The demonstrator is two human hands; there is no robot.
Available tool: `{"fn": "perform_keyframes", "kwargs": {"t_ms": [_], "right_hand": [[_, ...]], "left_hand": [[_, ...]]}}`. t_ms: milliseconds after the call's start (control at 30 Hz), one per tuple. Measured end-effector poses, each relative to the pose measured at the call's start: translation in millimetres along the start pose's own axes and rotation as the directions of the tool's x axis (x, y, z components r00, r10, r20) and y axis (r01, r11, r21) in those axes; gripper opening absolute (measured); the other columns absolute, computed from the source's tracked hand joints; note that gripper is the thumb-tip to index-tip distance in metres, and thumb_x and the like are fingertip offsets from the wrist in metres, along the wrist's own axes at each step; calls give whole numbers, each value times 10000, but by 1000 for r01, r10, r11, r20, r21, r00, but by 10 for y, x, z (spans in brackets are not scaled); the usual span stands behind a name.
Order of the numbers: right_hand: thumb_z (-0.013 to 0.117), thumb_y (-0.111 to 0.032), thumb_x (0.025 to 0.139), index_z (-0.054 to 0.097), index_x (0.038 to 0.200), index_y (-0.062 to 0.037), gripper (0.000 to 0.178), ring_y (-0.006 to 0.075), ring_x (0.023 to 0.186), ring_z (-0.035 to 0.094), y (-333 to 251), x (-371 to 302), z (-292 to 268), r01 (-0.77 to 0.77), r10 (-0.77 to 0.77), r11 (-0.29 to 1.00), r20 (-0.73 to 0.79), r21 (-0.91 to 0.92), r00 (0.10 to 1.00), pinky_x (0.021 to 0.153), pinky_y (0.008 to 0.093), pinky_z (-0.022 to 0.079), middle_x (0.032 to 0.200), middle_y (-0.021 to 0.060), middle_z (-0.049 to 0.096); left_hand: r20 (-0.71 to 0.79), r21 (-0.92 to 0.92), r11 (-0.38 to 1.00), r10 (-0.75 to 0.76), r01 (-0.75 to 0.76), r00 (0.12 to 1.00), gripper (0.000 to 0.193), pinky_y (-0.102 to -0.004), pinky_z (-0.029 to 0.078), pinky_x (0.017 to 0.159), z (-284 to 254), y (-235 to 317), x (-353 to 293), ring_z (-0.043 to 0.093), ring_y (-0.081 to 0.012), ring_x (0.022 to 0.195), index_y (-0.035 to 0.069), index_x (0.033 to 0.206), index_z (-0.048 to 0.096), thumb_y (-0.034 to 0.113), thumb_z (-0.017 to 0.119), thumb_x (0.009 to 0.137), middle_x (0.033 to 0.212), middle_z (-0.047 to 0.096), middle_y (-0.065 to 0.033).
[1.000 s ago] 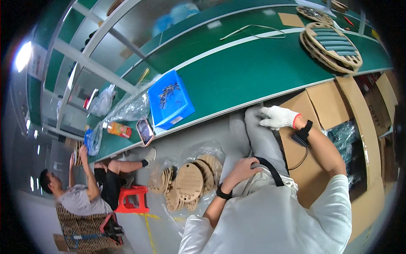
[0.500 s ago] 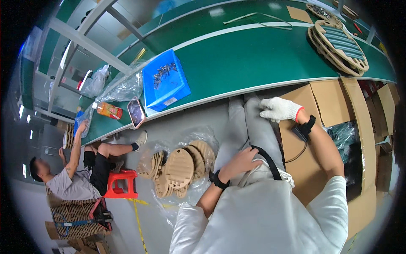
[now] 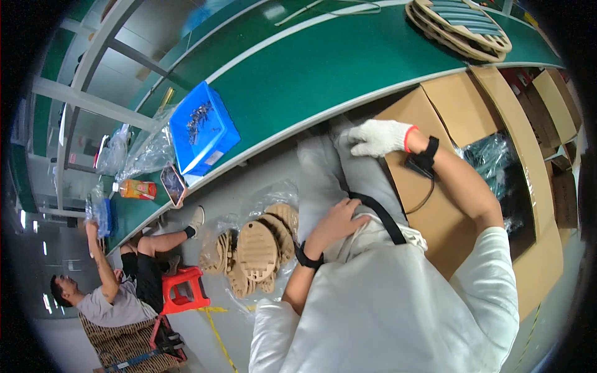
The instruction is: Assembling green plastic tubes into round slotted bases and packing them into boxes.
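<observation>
My left hand (image 3: 342,219) is bare and rests at my waist, its fingers stretched out over the bunched hem of my white shirt and beside a black strap (image 3: 380,214). It holds nothing that I can see. Over my right knee lies my right hand (image 3: 378,138), in a white knitted glove with a red cuff, fingers apart and nothing in them. Black bands circle both wrists; the right one carries a small box with a cable. Just right of my gloved hand stands an open cardboard box (image 3: 438,186) with clear plastic wrap inside.
Ahead runs a green workbench (image 3: 298,78) with a blue bin (image 3: 205,146) of small metal parts, an orange bottle (image 3: 135,189), a phone (image 3: 173,185) and stacked tan trays (image 3: 460,31). Oval tan pieces (image 3: 257,252) lie in plastic on the floor. Leftward, a person (image 3: 118,292) sits by a red stool (image 3: 183,290).
My view has shifted, so the bench items sit further left and higher. Both hands stay resting on my lap and knee. The seated person's head has tipped back.
</observation>
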State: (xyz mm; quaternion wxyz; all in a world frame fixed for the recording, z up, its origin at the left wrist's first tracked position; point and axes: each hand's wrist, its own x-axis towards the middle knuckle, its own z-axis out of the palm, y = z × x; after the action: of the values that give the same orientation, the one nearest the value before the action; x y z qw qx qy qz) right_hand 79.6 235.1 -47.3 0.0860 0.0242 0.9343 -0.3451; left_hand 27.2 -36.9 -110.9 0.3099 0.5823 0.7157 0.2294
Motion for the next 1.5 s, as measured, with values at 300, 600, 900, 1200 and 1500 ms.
{"fn": "perform_keyframes", "kwargs": {"t_ms": [300,600,900,1200,1500], "right_hand": [[594,-340,920,624,1142,-15,395,217,600,663,-81,-32,-101,-165,165,986,96,1,982,516,342,543,759,121,664],[609,-332,927,592,1197,-6,423,204,650,654,-159,4,-101,-252,254,967,71,-44,965,560,337,557,845,141,657],[582,-352,901,626,1106,-14,398,262,625,684,-172,-80,-34,-145,151,986,77,-85,985,562,377,562,787,157,672],[573,-325,883,630,1074,0,381,291,641,697,-299,-95,-114,-207,213,972,46,-115,976,569,399,561,861,187,692],[576,-346,886,628,1063,0,391,291,610,681,-230,-64,-47,-220,227,968,53,-122,972,585,414,544,835,187,687]], "left_hand": [[-16,54,997,-47,48,999,565,-476,457,939,-24,226,-140,553,-465,1098,-55,1209,539,443,563,943,1160,586,-296],[-123,54,998,-36,43,992,526,-445,464,926,84,368,-380,578,-435,1084,-15,1258,546,415,559,956,1146,617,-268],[-101,58,997,-44,50,994,558,-428,453,969,98,252,-273,570,-442,1121,-35,1290,542,412,567,957,1195,603,-289],[-68,38,999,-18,20,998,596,-424,456,976,54,280,-213,570,-422,1145,-49,1296,537,435,570,949,1247,593,-271],[-104,64,998,16,-9,994,527,-498,484,894,115,284,-248,596,-469,1036,-49,1195,554,415,553,944,1171,597,-290]]}}
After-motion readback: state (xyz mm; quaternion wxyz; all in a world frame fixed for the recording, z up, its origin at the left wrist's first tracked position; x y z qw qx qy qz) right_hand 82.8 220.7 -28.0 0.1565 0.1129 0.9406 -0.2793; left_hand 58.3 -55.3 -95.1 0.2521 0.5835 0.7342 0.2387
